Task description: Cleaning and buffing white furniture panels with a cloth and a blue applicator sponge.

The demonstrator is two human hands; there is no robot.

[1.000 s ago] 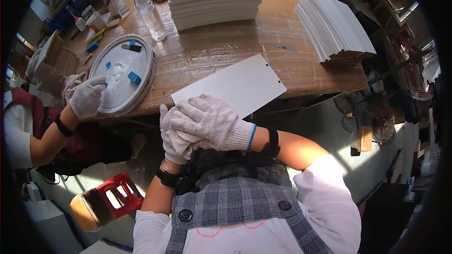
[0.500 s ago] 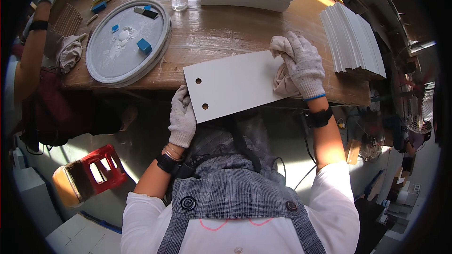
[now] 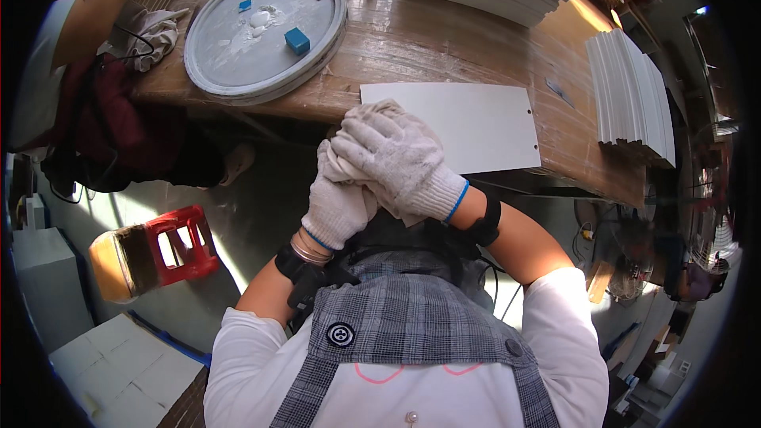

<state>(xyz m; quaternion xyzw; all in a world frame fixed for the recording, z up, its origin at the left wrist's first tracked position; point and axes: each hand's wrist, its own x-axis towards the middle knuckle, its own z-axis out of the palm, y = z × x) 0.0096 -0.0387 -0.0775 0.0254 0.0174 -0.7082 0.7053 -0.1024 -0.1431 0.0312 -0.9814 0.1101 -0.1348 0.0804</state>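
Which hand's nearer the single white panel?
Right: right hand overlaps the left end of the single white panel in view; left hand sits lower, farther left.

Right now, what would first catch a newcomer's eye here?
Probably the gloved right hand overlapping the left hand, mid-picture, at the left end of a white board. Next, upper left, the round grey tray bearing a blue block; then the red stool, lower left.
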